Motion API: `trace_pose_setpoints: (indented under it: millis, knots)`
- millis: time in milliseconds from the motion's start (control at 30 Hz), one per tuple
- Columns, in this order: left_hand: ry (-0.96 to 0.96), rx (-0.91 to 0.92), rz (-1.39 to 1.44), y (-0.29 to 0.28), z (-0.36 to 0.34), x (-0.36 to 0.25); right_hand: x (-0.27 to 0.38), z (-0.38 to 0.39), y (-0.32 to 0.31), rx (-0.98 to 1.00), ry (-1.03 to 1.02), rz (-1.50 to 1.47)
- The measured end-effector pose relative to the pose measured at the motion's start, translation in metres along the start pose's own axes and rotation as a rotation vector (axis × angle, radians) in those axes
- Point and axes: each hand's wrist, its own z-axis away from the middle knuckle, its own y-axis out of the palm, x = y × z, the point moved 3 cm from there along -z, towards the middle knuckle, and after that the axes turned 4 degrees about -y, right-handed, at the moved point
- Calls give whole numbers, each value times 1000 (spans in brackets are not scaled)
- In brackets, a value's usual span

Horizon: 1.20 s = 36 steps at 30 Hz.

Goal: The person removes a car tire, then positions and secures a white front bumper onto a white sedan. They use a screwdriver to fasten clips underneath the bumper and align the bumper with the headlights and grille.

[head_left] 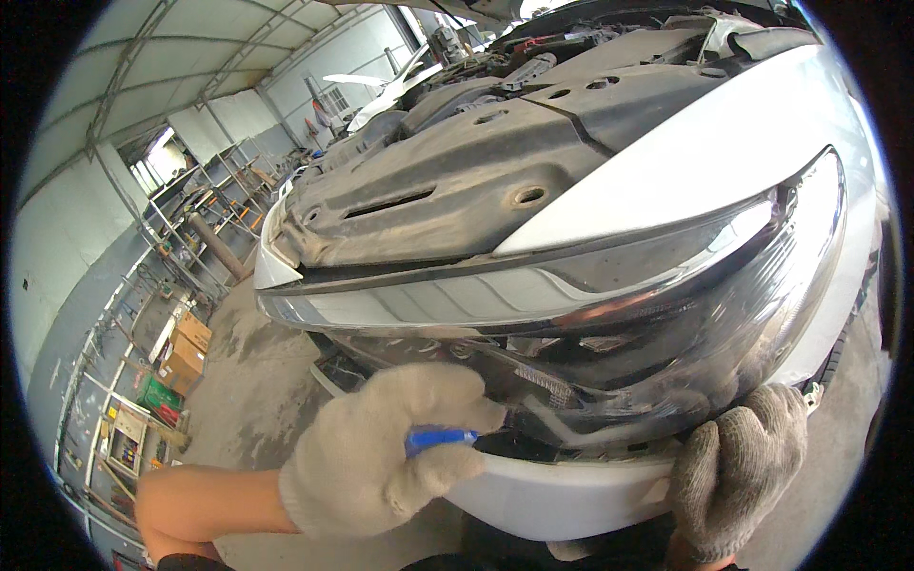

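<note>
In a pale knitted glove, my left hand (395, 452) closes around a blue-handled tool (440, 438). The tool points right, at the gap between the headlight and the bumper; its working end cannot be made out. My right hand (738, 471), gloved too, is curled over the outer end of the white bumper (562, 500), just under the headlight; its fingertips are hidden. Above both hands spreads the large clear headlight (657, 333) of a white car. Along the bumper's upper edge a dark gap shows beneath the lamp.
The car's hood is up, showing a dusty dark engine cover (447, 190) behind the white fender (685, 143). At left, cardboard boxes (186, 352), a green container (155, 393) and metal racks line the wall. A grey cylinder (217, 246) leans farther back.
</note>
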Motion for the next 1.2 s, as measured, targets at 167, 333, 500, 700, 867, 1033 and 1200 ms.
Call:
trace_pose_setpoints:
  millis: [167, 333, 500, 700, 867, 1033, 1200]
  knots:
    - [2, -89, -20, -16, 0, 5, 10, -3, 6, -40, 77, 35]
    - [-81, -66, 120, -7, -9, 3, 8, 0, 7, -5, 79, 16]
    - [-71, -39, -4, -1, -15, 2, 7, -1, 3, -42, 65, 48]
    - [-5, -94, -64, 7, -12, 5, 12, -7, 0, 62, 42, 12]
    - [97, -176, -326, -6, -15, -12, 9, -3, -4, -35, 101, -7]
    - [76, -264, -309, -2, -10, -17, 10, -2, 4, -16, 62, 29]
    - [91, -311, -197, 5, -11, -10, 10, -4, 1, -59, 13, 53]
